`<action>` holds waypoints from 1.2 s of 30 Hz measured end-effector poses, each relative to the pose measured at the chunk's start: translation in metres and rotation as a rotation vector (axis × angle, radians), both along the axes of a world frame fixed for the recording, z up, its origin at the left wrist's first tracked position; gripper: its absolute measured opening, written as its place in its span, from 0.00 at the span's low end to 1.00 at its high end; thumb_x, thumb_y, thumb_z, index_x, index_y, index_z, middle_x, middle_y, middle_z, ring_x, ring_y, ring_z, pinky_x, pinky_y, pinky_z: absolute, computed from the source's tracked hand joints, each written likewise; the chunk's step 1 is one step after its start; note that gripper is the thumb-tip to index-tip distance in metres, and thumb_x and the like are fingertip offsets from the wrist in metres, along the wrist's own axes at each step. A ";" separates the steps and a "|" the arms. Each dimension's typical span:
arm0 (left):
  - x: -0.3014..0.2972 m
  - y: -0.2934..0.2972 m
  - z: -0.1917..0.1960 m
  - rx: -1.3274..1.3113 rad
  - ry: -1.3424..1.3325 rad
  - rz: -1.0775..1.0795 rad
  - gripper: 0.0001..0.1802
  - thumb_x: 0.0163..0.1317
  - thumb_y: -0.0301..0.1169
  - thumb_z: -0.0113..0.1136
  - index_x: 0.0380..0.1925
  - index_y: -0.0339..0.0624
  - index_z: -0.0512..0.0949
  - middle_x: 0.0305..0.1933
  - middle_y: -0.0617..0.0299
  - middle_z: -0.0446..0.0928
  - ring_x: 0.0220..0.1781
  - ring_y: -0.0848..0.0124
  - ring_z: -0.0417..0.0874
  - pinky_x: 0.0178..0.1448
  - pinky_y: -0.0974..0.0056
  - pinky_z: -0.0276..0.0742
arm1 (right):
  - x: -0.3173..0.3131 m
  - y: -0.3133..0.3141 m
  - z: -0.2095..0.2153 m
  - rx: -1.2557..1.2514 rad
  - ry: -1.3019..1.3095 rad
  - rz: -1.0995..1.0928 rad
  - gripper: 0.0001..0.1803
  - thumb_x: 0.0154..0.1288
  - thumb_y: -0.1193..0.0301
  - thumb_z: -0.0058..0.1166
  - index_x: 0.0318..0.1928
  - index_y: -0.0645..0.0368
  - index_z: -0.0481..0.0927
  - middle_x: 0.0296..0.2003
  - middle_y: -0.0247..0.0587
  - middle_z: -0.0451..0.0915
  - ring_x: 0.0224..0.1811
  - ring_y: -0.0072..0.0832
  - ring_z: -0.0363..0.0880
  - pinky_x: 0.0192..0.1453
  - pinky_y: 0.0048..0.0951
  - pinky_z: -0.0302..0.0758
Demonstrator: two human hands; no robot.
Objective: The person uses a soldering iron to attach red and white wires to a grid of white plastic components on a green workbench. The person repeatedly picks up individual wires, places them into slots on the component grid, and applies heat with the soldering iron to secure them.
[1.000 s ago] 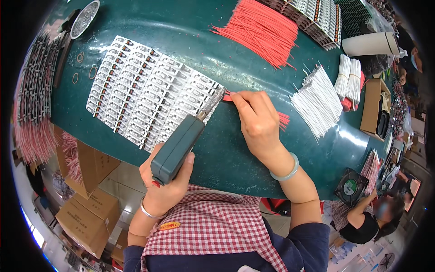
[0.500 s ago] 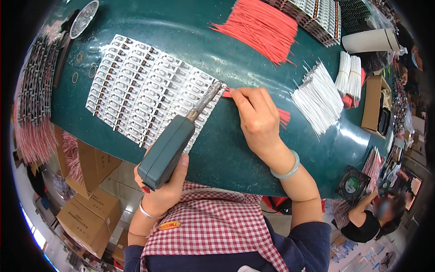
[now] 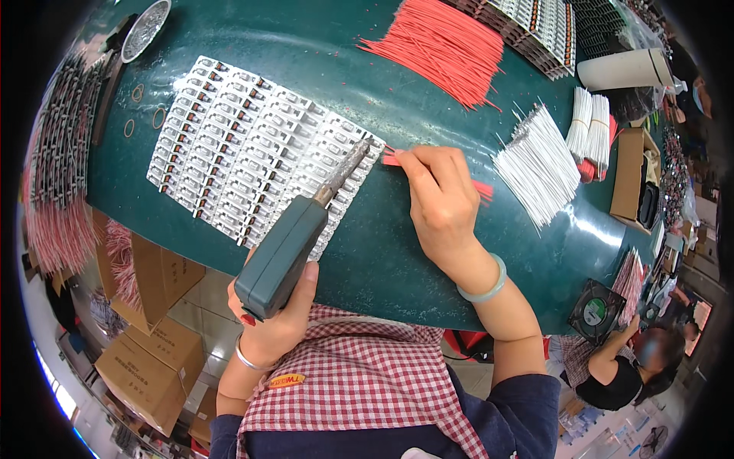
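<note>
My left hand (image 3: 281, 317) is wrapped round the dark green handle of a soldering gun (image 3: 283, 256). The gun's metal tip slants away to the right, over the right-hand rows of a white panel of small parts (image 3: 229, 149). Beside the panel's right corner, my right hand (image 3: 440, 203) pinches several short red wires (image 3: 391, 159) between thumb and fingers. Their near ends point at the panel's edge, and their other ends stick out past my hand. Whether the wires touch the panel is too small to tell.
Loose red wires (image 3: 440, 50) lie at the far side of the green table (image 3: 367, 268), white wires (image 3: 537, 164) at the right. Stacked panels (image 3: 527, 34) stand behind. A metal dish (image 3: 145, 30) is far left; a black fan (image 3: 596, 310) and another person (image 3: 612, 367) are at right.
The tip of the soldering gun has drawn slightly away from the panel's right corner. My right hand has shifted a little to the right with the red wires.
</note>
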State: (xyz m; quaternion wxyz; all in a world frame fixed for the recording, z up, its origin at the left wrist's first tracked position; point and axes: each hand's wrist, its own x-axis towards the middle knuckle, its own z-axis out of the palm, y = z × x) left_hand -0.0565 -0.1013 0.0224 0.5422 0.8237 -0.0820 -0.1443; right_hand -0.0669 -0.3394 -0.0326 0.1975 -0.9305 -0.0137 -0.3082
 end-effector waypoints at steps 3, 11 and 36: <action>0.000 0.002 -0.001 0.012 -0.011 -0.020 0.12 0.55 0.21 0.67 0.40 0.32 0.82 0.36 0.57 0.81 0.32 0.72 0.81 0.36 0.70 0.76 | -0.003 0.005 0.002 0.031 0.004 0.014 0.16 0.48 0.86 0.63 0.41 0.66 0.82 0.33 0.42 0.79 0.33 0.34 0.77 0.33 0.31 0.75; 0.004 -0.003 0.005 0.022 -0.040 -0.055 0.11 0.54 0.19 0.66 0.39 0.31 0.82 0.36 0.57 0.81 0.32 0.73 0.80 0.36 0.70 0.76 | -0.004 0.006 -0.005 0.016 0.031 0.048 0.16 0.47 0.83 0.61 0.40 0.67 0.82 0.34 0.43 0.79 0.32 0.34 0.76 0.32 0.31 0.75; 0.005 -0.003 0.003 0.034 -0.150 -0.117 0.10 0.54 0.19 0.67 0.37 0.31 0.81 0.31 0.59 0.79 0.27 0.74 0.78 0.32 0.70 0.73 | -0.005 0.006 -0.003 0.008 0.057 0.049 0.16 0.46 0.83 0.59 0.40 0.68 0.81 0.34 0.43 0.78 0.33 0.35 0.77 0.33 0.31 0.76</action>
